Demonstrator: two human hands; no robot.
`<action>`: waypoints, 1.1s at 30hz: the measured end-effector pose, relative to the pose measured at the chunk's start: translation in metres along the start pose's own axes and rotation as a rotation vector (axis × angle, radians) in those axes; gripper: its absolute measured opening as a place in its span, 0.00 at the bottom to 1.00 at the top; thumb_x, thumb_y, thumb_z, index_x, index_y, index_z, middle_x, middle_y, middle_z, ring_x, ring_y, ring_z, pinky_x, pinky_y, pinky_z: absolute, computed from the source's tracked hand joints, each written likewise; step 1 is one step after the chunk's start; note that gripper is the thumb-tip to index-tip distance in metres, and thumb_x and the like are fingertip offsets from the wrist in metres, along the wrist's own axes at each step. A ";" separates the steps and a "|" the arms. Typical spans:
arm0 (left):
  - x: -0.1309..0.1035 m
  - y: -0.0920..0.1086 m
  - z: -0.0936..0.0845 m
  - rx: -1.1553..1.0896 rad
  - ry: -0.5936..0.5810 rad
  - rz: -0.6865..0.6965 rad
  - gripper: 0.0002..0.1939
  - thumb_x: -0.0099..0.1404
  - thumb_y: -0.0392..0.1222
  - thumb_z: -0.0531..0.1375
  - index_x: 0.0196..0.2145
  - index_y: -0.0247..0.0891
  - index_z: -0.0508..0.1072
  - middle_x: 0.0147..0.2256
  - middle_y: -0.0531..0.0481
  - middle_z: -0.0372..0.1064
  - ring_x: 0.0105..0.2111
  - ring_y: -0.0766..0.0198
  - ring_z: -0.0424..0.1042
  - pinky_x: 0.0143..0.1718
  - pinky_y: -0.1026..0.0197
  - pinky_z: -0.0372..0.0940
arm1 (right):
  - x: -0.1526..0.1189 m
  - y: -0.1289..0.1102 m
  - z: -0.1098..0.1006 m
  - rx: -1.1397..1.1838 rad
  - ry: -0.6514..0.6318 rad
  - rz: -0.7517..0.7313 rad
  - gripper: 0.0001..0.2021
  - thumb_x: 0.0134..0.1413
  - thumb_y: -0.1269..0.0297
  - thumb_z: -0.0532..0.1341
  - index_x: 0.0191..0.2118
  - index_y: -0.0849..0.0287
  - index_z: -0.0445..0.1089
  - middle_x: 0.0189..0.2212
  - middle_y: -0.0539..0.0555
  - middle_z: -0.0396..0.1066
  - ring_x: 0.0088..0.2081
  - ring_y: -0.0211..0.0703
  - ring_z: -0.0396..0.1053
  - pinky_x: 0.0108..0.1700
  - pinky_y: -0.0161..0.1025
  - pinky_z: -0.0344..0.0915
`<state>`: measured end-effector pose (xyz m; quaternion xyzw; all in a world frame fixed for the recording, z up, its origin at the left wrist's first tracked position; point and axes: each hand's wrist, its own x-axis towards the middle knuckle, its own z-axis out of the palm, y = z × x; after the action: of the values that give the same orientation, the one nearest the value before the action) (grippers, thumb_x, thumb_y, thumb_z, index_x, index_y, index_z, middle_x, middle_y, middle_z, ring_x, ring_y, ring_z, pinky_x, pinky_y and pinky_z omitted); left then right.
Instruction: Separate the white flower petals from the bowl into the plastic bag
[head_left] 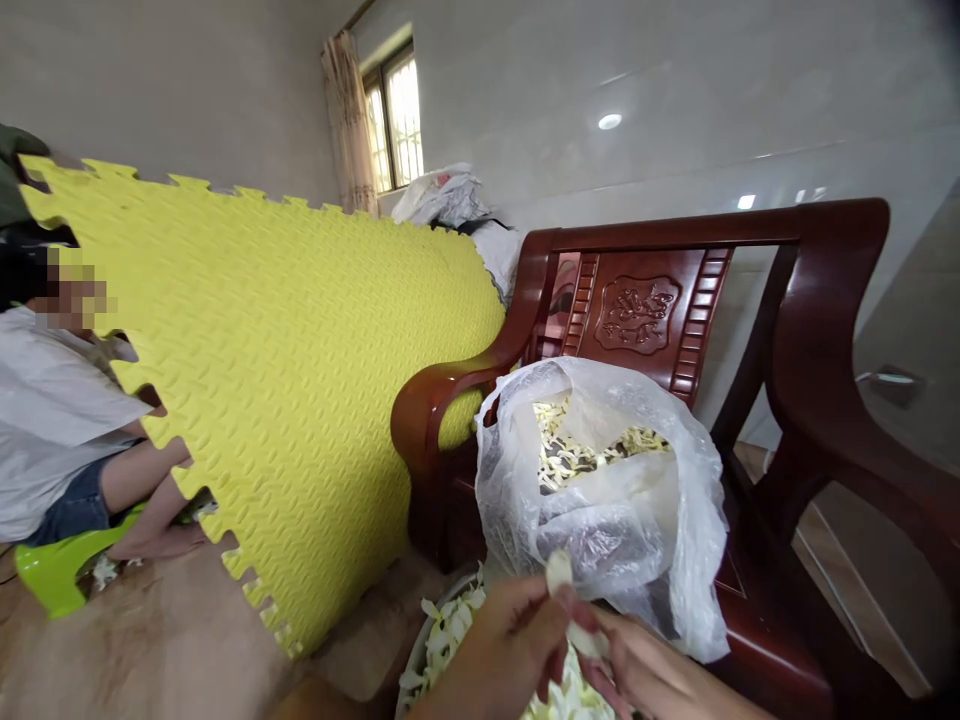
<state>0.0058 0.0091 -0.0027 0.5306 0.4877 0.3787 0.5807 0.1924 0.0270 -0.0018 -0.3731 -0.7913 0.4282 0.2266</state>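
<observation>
Above a basin (409,665) heaped with white flowers (454,625), my two hands meet. My left hand (510,640) is closed in a pinch on a pale white flower (559,570), whose tip sticks up past the fingers. Close against it, my right hand (630,650) is also closed, with a whitish part of the flower between its fingers. Just beyond the hands sits a translucent plastic bag (690,500), its mouth open, with many small yellowish-white flower pieces (559,455) inside. My hands and forearms cover part of the basin.
The bag rests on a dark red wooden chair (810,270) with a carved back and wide armrests. A large yellow foam mat (300,370) stands upright at the left. Beyond its edge a person (60,420) sits on a green stool (56,570). White bags (442,195) lie behind the mat.
</observation>
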 end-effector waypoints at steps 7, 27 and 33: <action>0.005 0.007 -0.004 0.002 0.167 0.073 0.32 0.53 0.73 0.56 0.24 0.36 0.66 0.17 0.58 0.53 0.21 0.69 0.53 0.26 0.63 0.49 | 0.013 -0.011 0.007 -0.091 0.035 0.008 0.18 0.67 0.49 0.47 0.42 0.56 0.66 0.37 0.54 0.70 0.41 0.46 0.67 0.48 0.44 0.65; 0.003 0.017 -0.006 -0.018 0.027 -0.072 0.31 0.47 0.72 0.59 0.17 0.37 0.67 0.10 0.59 0.52 0.14 0.71 0.49 0.24 0.62 0.45 | 0.022 -0.002 -0.004 -0.826 0.439 -0.670 0.12 0.70 0.66 0.46 0.41 0.61 0.65 0.27 0.53 0.66 0.23 0.40 0.65 0.22 0.35 0.54; 0.004 0.009 0.000 0.013 0.015 -0.059 0.33 0.47 0.75 0.57 0.16 0.38 0.66 0.09 0.59 0.51 0.13 0.71 0.48 0.23 0.63 0.46 | 0.020 0.004 -0.005 -0.970 0.422 -0.697 0.18 0.69 0.66 0.46 0.27 0.58 0.62 0.23 0.51 0.63 0.22 0.40 0.59 0.23 0.38 0.47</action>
<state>0.0069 0.0140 0.0052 0.5168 0.5099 0.3620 0.5846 0.1848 0.0470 -0.0021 -0.2302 -0.9087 -0.1609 0.3089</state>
